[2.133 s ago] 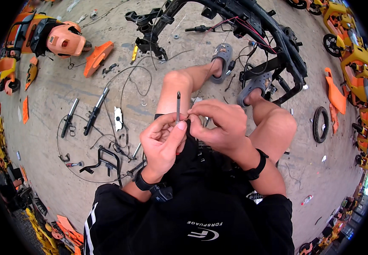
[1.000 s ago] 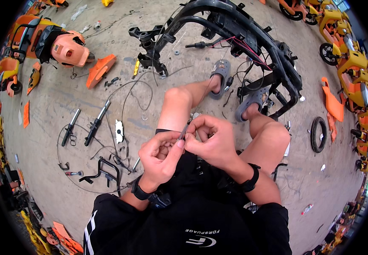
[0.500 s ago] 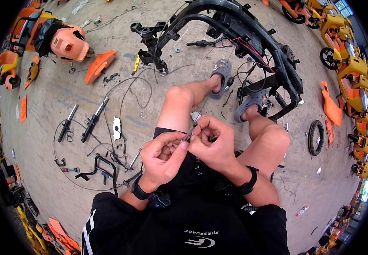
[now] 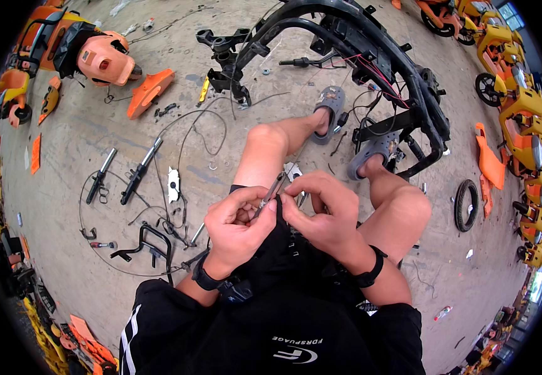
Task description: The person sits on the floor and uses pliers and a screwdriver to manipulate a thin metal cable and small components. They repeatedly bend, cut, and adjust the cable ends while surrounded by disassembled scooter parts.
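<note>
Above my lap, my left hand (image 4: 241,226) pinches a slim grey metal piece (image 4: 272,190) between thumb and forefinger, its tip slanting up and to the right. Close beside that tip is my right hand (image 4: 326,209), thumb and forefinger drawn nearly together. Whatever is between those fingertips is too small to make out. A black scooter frame (image 4: 371,47) lies on the floor beyond my feet, with red and black wires hanging from it.
On the left floor lie two fork tubes (image 4: 138,172), a bent black bracket (image 4: 149,250), loose cables (image 4: 224,134) and a white part (image 4: 173,183). A tyre (image 4: 466,205) and an orange panel (image 4: 490,156) lie right. Yellow scooters (image 4: 521,125) line the right side.
My right hand has shifted slightly right, its fingertips parting a little from the left hand's. More of the slim metal piece shows, tilted more upright.
</note>
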`<state>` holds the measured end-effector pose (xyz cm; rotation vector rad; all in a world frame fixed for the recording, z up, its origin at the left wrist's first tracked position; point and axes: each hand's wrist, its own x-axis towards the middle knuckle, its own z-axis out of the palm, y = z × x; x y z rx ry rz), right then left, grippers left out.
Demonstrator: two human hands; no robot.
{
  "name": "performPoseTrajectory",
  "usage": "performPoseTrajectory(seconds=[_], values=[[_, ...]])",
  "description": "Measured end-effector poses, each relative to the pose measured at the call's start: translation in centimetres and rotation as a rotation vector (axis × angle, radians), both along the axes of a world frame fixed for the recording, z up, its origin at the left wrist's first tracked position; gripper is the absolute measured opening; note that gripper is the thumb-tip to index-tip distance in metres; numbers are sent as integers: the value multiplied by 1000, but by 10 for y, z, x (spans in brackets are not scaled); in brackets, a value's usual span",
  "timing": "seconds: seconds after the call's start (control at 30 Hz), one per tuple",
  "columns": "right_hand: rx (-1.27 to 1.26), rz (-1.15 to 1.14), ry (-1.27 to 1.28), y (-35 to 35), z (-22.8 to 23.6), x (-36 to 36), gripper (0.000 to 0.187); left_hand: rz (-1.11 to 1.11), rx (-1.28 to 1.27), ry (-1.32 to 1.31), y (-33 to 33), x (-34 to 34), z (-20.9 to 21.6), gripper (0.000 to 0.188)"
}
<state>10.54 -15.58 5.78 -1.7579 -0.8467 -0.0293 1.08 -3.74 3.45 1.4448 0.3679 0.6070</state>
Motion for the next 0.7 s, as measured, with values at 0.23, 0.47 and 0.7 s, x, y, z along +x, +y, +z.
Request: performPoseTrajectory(seconds=[0.23, 0.47, 0.7], values=[[-70, -14, 84, -9, -3, 1, 14, 9, -24, 62, 2, 0, 2, 17], [-26, -123, 177, -11, 9, 1, 19, -44, 22, 205, 0, -3, 1, 14], [-69, 64, 35, -27, 0, 7, 20, -124, 61, 47, -15, -9, -9, 15]])
